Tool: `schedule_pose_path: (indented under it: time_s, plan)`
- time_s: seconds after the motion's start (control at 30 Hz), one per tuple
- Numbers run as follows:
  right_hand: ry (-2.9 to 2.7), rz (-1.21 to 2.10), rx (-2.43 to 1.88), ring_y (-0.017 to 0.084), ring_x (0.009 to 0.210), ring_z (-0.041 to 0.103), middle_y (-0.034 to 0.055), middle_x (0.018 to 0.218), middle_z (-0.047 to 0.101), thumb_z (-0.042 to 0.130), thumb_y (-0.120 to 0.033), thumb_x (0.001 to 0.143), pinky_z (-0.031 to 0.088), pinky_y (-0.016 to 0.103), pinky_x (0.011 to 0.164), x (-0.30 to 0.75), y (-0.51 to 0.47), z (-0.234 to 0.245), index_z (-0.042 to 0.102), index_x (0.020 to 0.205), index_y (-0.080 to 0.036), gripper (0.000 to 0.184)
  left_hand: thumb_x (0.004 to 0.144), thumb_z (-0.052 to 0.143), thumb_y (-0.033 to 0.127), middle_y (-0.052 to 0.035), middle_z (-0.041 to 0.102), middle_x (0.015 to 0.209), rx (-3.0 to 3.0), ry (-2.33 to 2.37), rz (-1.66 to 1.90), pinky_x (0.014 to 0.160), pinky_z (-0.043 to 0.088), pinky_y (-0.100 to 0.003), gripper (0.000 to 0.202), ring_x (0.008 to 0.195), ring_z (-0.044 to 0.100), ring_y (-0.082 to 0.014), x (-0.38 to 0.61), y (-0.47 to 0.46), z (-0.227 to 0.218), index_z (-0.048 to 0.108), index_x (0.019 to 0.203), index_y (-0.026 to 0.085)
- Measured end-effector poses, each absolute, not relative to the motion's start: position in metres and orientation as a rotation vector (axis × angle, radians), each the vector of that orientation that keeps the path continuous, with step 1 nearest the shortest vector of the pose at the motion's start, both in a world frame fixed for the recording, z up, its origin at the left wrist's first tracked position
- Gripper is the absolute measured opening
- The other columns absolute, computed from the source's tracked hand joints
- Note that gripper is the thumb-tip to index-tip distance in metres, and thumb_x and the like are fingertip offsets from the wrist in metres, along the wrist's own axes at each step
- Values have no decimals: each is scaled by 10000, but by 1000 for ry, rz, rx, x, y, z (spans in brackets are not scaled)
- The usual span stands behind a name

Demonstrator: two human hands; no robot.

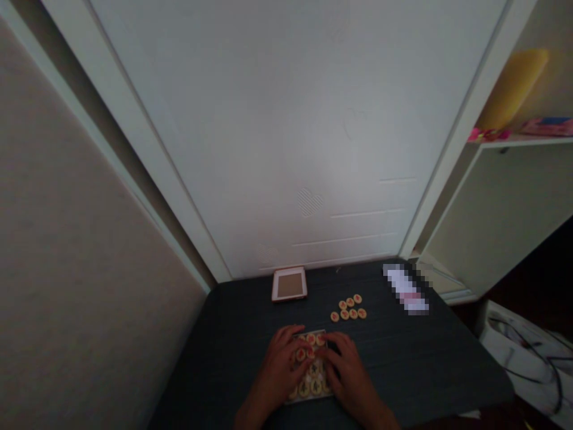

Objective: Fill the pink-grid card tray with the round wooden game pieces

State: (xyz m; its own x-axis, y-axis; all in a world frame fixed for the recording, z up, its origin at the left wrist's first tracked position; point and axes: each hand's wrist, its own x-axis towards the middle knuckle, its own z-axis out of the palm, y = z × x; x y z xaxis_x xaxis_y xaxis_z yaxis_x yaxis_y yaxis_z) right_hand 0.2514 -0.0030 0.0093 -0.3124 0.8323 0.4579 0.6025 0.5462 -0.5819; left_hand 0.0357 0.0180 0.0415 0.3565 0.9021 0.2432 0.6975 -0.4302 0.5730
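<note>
A small shallow box (308, 401) holds rows of round Chinese chess pieces (316, 387), marked in red at the far end and black nearer me. My left hand (280, 365) lies over its left side, with fingers apart and the index finger and thumb reaching across the red pieces. From the right side, my right hand (344, 365) bends over the box with spread fingertips touching or just above the pieces. Several loose red-marked pieces (353, 313) lie flat beyond my right hand. My fingers hide part of the box's contents.
A box lid (289, 285) with a pale rim and tan middle rests at the back of the dark table (237, 340). At the back right lies a blurred-out item (406, 291). A white panel (290, 131) rises behind the table. Cables (537, 352) sit in a white container at right.
</note>
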Motion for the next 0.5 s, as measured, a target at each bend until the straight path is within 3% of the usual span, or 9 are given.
schedule_pose_path:
  time_s: [0.5]
  plan:
    - [-2026,421,-1160,256,1242,510,76,1309,570,540,15,830,461,463,1048,251,-3,11,659,1168,-286,468,901,673,312,-40,650,1265,2258,1397,747,1037,489,-452,138,1195,579,-257,37,19,36,709,1035,307]
